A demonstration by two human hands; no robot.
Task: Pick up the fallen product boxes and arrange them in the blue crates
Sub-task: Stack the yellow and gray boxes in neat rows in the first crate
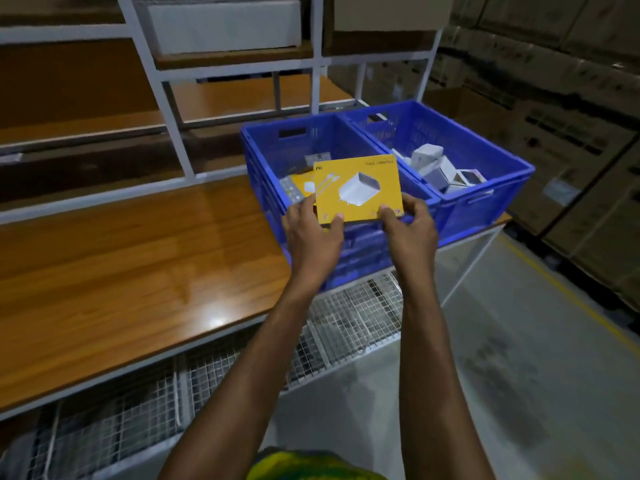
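Worktop (114,258) runs bare and glossy across the left, with a white shelf frame (162,109) rising behind it, so there is plenty of free room on that side if the box has to be set down.

Moving right, the left hand (311,233) pinches the near left corner of a flat yellow box (358,188), thumb on top and fingers beneath. The right hand (408,226) pinches the near right corner the same way. The box is held nearly level above the left blue crate (263,147), over its near wall, and another yellow box (301,185) already lies inside below it.

The grip is only on the near edge, so the far edge hangs unsupported; if either pinch slackens the box would likely tip forward and land crooked on the one beneath. Lowering too close to the person risks catching the near rim of the crate, which could flip the box back toward the floor (519,358). The dividing walls between the two crates sit just beside the right hand, leaving little spare width there, and knuckles may brush them on the way down.

Further right, the right blue crate (502,161) holds a loose pile of small white boxes (436,164), and its far corner reaches the end of the worktop, close to stacked cartons (571,140).
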